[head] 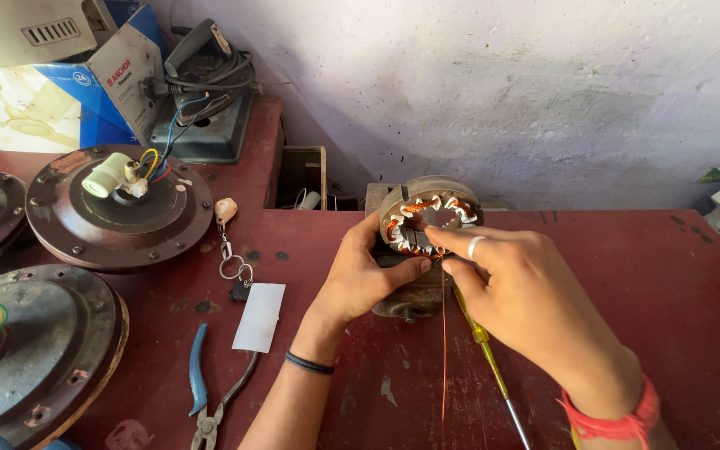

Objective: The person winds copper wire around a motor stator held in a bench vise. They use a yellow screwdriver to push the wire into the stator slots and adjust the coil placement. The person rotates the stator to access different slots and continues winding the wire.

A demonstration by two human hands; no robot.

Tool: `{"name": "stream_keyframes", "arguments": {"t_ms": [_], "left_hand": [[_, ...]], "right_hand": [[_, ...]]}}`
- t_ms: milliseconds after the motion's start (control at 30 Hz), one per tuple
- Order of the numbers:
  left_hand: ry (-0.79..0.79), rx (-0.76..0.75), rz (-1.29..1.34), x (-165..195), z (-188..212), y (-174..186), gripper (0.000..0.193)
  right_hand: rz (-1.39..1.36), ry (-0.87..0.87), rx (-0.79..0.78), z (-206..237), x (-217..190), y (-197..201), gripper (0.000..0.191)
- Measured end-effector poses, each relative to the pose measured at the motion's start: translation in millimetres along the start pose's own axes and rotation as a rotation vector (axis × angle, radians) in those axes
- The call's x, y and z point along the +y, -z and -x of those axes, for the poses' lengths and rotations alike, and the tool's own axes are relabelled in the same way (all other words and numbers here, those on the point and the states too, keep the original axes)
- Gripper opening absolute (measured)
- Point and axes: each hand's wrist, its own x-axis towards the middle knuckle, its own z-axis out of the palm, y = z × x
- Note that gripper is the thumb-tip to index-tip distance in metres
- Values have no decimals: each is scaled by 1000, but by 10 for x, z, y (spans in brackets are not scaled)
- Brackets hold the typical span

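Nearest the camera, at the lower left corner, sits a round fan motor housing (31,350), one of the biggest things on the dark red tabletop (668,317). A second fan motor housing (118,208), with coloured wires sprouting from its middle, lies farther back, left of the stator. The stator (428,218), a metal ring with copper windings, stands tilted on a small block near the back wall, about the middle of the tabletop. The left hand (360,279) wraps around the stator's left side, thumb pressed under its lower edge. The right hand (514,287), a ring on one finger, reaches onto the stator's face with fingers pinched together on thin copper wire (444,350), which trails down toward the camera. A yellow-handled screwdriver (489,367) lies just below the stator, under the right hand. Blue-handled pliers (210,392), a white card (258,317) and a key ring (235,268) lie left of the stator.
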Motion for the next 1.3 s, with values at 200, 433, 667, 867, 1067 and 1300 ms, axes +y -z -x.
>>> {"name": "stream_keyframes", "arguments": {"t_ms": [200, 433, 667, 867, 1067, 1300], "left_hand": [[11, 8, -44, 36, -5, -12, 55], [57, 41, -53, 24, -8, -41, 52], [3, 51, -69, -25, -19, -51, 47], [-10, 62, -101, -45, -18, -50, 44], [44, 50, -24, -49, -24, -43, 44], [12, 49, -66, -13, -9, -44, 46]], "right_hand": [[-52, 22, 49, -26, 52, -170, 40], [11, -67, -19, -35, 111, -268, 58], [-127, -128, 50, 78, 78, 85, 31], [-180, -57, 65, 33, 93, 170, 20], [-102, -63, 52, -9, 84, 37, 26], [15, 96, 188, -18, 108, -98, 20]]}}
